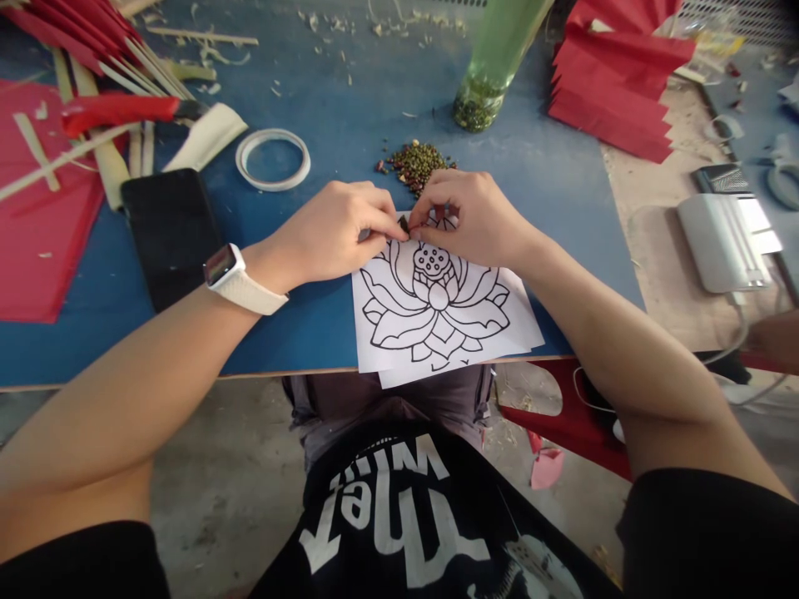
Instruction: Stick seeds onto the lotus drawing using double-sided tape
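Observation:
White paper printed with a black lotus outline (440, 320) lies at the table's front edge, another sheet showing beneath it. My left hand (346, 226), with a white watch on the wrist, reaches over the paper's upper left part, its thumb and forefinger pinched. My right hand (468, 216) is closed in a pinch beside it, fingertips almost meeting those of the left. A small dark bit shows at the fingertips; what each hand holds is too small to name. Just beyond the hands is a pile of green and reddish beans (418, 166).
A tape roll (273, 160), black phone (171, 237) and red-handled tool (121, 112) lie left, among wood strips. A green bottle (490, 66) stands behind the beans. Red folded paper (615, 83) and a white power bank (721, 241) are right; a person's blurred hand shows at the right edge.

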### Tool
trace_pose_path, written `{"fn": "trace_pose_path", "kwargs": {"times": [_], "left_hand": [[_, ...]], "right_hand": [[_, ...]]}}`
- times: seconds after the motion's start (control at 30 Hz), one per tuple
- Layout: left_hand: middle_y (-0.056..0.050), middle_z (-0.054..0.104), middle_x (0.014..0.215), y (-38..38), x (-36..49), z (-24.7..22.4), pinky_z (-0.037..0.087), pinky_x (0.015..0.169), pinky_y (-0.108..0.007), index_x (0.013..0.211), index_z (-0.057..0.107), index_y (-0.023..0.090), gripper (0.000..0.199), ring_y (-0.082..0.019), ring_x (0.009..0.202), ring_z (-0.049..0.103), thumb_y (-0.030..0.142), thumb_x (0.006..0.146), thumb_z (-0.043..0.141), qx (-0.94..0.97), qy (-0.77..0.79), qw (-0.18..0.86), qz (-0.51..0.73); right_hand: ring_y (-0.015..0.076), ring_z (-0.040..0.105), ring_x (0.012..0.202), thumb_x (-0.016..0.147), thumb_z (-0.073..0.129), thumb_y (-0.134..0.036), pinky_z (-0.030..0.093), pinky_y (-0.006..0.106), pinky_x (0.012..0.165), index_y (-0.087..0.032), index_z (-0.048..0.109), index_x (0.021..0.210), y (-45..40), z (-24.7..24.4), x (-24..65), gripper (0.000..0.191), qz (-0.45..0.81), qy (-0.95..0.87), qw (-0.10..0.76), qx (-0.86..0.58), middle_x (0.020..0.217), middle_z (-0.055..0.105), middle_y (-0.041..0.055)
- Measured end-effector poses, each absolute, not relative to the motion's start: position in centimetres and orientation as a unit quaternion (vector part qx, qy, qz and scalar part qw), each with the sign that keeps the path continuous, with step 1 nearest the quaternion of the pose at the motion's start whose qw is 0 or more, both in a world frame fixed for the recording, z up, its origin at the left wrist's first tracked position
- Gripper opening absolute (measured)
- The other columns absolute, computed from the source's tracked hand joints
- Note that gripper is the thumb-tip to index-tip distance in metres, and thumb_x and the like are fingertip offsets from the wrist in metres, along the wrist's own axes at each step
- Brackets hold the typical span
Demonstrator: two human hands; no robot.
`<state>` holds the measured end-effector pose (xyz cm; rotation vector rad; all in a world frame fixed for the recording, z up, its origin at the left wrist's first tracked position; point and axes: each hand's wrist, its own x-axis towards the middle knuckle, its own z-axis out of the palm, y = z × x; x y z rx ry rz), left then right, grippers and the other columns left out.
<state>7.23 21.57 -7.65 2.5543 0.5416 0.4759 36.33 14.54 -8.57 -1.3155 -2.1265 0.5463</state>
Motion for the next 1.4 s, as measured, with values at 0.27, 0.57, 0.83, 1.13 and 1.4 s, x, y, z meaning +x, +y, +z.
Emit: {"fn": "trace_pose_path", "kwargs": {"times": [0.27, 0.57, 0.83, 1.13, 1.4], "left_hand": [[-0.008, 0.096, 0.131, 21.4, 7.3, -7.6, 0.071, 0.123, -0.054, 0.133, 0.104, 0.028, 0.046, -0.033, 0.125, 0.089, 0.025, 0.115, 0.063, 0.941, 0.192, 0.221, 0.169], [-0.012, 0.091, 0.136, 21.8, 7.3, -7.8, 0.07, 0.122, -0.056, 0.144, 0.103, 0.029, 0.048, -0.036, 0.132, 0.084, 0.027, 0.119, 0.062, 0.962, 0.146, 0.185, 0.139], [-0.011, 0.088, 0.165, 22.0, 7.4, -7.5, 0.066, 0.133, -0.061, 0.134, 0.103, 0.028, 0.049, -0.039, 0.148, 0.082, 0.021, 0.123, 0.055, 0.971, 0.11, 0.153, 0.149], [-0.005, 0.097, 0.149, 22.7, 7.3, -8.6, 0.062, 0.144, -0.063, 0.148, 0.101, 0.036, 0.055, -0.037, 0.152, 0.084, 0.023, 0.11, 0.063, 0.949, 0.143, 0.224, 0.169], [-0.007, 0.091, 0.155, 22.8, 7.3, -8.8, 0.064, 0.14, -0.067, 0.137, 0.103, 0.036, 0.049, -0.04, 0.15, 0.082, 0.02, 0.118, 0.06, 0.959, 0.125, 0.187, 0.174]], "right_hand": [[0.0302, 0.079, 0.093, 0.101, 0.093, -0.026, 0.071, 0.056, 0.096, -0.033, 0.093, 0.098, 14.5, -8.5, 36.0, 0.008, 0.218, -0.782, 0.299, -0.501, 0.11, 0.088, 0.0068], [0.0322, 0.08, 0.097, 0.107, 0.096, -0.039, 0.073, 0.056, 0.094, -0.035, 0.093, 0.102, 15.0, -8.1, 37.4, 0.007, 0.211, -0.749, 0.345, -0.525, 0.116, 0.095, 0.0067], [0.041, 0.081, 0.1, 0.11, 0.096, -0.061, 0.071, 0.069, 0.104, -0.043, 0.094, 0.104, 16.6, -9.3, 39.9, 0.018, 0.094, -0.747, 0.348, -0.558, 0.115, 0.094, 0.0079], [0.0427, 0.079, 0.1, 0.106, 0.093, -0.074, 0.07, 0.069, 0.101, -0.049, 0.095, 0.101, 16.7, -9.0, 40.2, 0.026, 0.12, -0.774, 0.326, -0.529, 0.1, 0.092, 0.0059], [0.0418, 0.08, 0.102, 0.112, 0.089, -0.075, 0.072, 0.067, 0.104, -0.042, 0.091, 0.102, 16.8, -9.5, 40.5, 0.035, 0.121, -0.782, 0.312, -0.526, 0.101, 0.089, 0.0092]]}}
